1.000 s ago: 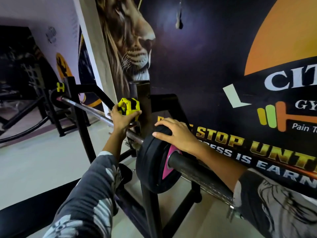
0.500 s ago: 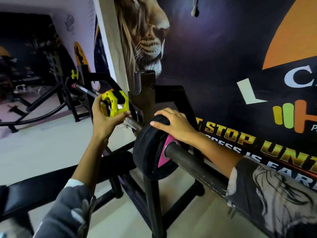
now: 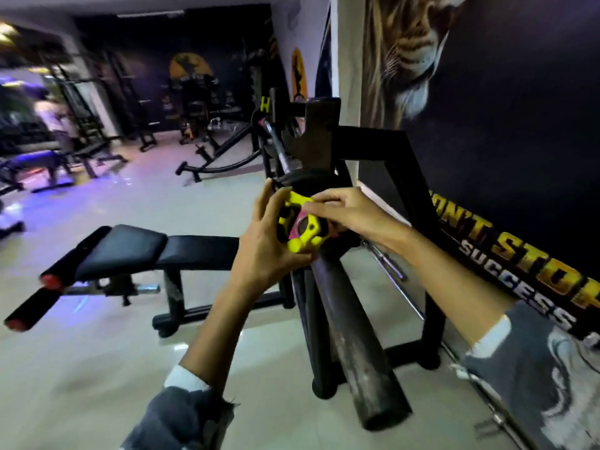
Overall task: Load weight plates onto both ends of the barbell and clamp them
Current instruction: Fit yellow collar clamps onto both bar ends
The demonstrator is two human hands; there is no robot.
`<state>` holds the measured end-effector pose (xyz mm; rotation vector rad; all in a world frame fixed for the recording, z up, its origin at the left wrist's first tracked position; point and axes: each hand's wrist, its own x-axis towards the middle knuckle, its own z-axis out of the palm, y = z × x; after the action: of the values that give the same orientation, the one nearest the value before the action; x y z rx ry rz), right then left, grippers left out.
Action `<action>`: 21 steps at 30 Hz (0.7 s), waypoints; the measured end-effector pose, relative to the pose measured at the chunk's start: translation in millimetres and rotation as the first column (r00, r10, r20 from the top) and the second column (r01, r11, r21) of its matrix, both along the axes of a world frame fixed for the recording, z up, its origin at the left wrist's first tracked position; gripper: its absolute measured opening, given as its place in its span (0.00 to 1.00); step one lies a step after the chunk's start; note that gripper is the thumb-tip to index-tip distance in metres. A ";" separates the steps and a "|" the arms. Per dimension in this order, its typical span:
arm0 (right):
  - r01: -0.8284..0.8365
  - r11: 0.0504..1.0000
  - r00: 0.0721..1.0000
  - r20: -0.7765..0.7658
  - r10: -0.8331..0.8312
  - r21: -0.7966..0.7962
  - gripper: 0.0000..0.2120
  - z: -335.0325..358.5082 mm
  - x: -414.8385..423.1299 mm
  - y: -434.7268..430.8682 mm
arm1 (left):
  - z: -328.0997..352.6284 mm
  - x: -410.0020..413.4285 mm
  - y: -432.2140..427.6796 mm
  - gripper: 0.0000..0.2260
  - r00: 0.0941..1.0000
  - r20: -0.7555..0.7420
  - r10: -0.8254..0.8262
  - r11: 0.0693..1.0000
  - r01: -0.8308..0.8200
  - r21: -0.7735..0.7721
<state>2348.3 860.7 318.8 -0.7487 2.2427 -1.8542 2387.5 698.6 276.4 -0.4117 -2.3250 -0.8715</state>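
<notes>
Clamping step: my left hand and right hand both grip the yellow clamp at the plate; next, I'd snap it shut on the bar.

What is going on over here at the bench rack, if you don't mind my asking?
A person is fitting a yellow collar clamp at the near end of a barbell that rests on a rack. The left hand cups the clamp from the side while the right hand pinches its top. A black weight plate already sits on the bar just behind the clamp. Whether the clamp is locked cannot be told.
</notes>
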 end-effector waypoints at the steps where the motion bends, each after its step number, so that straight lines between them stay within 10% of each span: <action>1: 0.006 0.999 1.000 0.031 -0.005 -0.033 0.09 -2.9 10.3 9.1 | -0.5 13.3 12.4 0.42 0.999 0.004 0.039 0.999 -0.039 -0.021; 5: 0.054 0.989 0.995 0.091 -0.041 -0.139 0.04 -10.5 43.9 45.0 | -1.2 57.2 39.9 0.45 0.999 0.038 -0.032 0.999 0.031 0.033; 10: -0.020 0.944 0.986 0.150 0.074 -0.330 0.06 -28.9 91.6 80.4 | -2.1 121.1 60.5 0.27 0.890 0.236 -0.389 0.641 0.078 0.764; 21: -0.079 0.953 0.993 0.061 0.101 -0.292 0.26 -81.3 201.6 111.6 | -42.5 228.8 76.6 0.09 0.901 0.206 -0.382 0.627 0.089 0.774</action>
<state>2550.0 972.3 237.5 -0.7925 1.8805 -2.1527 2616.3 775.2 233.8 -0.2023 -1.9579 -2.0897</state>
